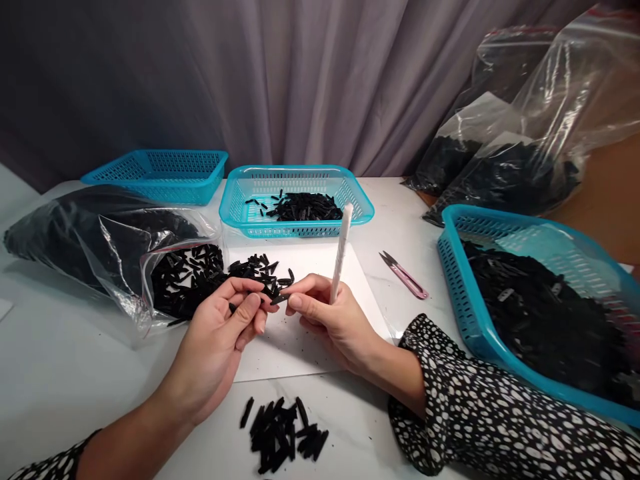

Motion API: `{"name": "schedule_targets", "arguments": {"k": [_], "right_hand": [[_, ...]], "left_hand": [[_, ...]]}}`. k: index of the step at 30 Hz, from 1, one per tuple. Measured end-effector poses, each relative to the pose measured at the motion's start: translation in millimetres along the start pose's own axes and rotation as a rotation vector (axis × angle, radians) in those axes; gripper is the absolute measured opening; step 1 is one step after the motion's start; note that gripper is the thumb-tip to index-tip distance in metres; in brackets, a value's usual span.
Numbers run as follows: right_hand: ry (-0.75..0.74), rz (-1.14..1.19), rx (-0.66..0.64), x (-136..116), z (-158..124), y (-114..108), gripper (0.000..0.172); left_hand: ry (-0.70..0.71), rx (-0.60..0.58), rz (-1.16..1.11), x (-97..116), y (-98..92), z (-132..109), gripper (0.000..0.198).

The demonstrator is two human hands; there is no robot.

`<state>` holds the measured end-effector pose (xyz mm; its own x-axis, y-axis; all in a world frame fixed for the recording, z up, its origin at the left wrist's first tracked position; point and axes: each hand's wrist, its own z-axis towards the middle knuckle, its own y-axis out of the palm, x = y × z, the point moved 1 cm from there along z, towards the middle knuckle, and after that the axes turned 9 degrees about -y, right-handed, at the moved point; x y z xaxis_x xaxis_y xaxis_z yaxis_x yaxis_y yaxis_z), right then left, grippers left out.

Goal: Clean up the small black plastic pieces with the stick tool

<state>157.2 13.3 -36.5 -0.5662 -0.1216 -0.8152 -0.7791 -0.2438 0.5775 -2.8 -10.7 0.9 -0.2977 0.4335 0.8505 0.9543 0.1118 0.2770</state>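
Note:
My left hand (213, 337) is closed around a few small black strips, whose ends show between its fingers. Thumb and forefinger of my right hand (343, 327) pinch one small, narrow black piece (280, 299), its other end close to my left fingertips. A white pen-like stick (342, 250) stands up out of my right hand, resting in the crook of the thumb. Both hands are above a white sheet (310, 350). Just behind them lies a loose heap of black pieces (255, 268), spilling from the mouth of a clear plastic bag (107, 247).
Nearest me is another pile of black strips (283, 433). Pink thread snips (404, 275) lie right of the sheet. Blue baskets stand at back left (200, 190), back centre (230, 217) and right (453, 287). Clear bags with black contents (520, 160) lean at back right.

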Motion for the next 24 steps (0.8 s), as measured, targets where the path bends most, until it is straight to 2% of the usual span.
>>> {"name": "schedule_targets", "arguments": {"k": [9,14,24], "right_hand": [[0.037,-0.03,0.021,0.2,-1.2,-0.7,0.021],[0.064,0.037,0.001,-2.4,-1.3,1.4,0.019],[0.101,0.133,-0.026,-2.5,-0.6,1.5,0.015]], "left_hand": [[-0.003,-0.034,0.026,-0.8,-0.4,-0.4,0.032],[0.038,-0.035,0.025,-1.0,-0.5,1.5,0.023],[0.031,-0.029,0.059,-0.9,-2.0,0.6,0.027]]}}
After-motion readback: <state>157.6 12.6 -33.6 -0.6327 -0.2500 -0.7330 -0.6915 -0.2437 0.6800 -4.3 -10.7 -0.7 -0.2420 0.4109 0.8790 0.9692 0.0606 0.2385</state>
